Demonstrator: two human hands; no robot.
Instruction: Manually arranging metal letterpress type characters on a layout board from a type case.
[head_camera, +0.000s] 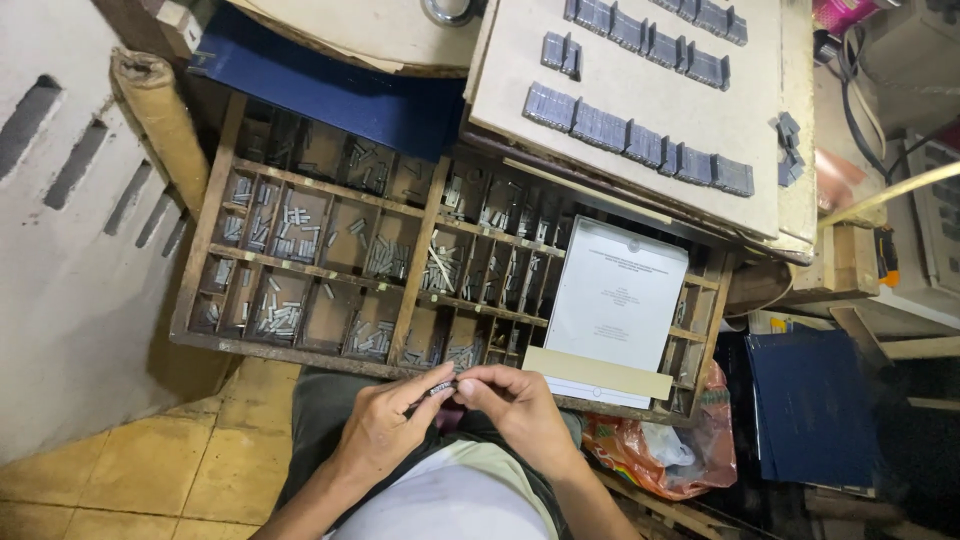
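Note:
My left hand (385, 425) and my right hand (512, 402) meet just below the front edge of a wooden type case (300, 258). Together they pinch a short row of small metal type pieces (442, 387) between thumbs and fingertips. The case is split into many small compartments, most holding several loose metal type pieces (276, 318). A white printed sheet (620, 300) with a tan strip along its bottom edge lies over the right part of the case, hiding the compartments under it.
A pale board (640, 90) with rows of grey metal blocks (640, 140) overlaps the case's far right. A dark blue cover (340, 90) lies at the back. A blue folder (810, 405) and a colourful plastic bag (665, 450) sit at right. Wall at left, yellow floor tiles below.

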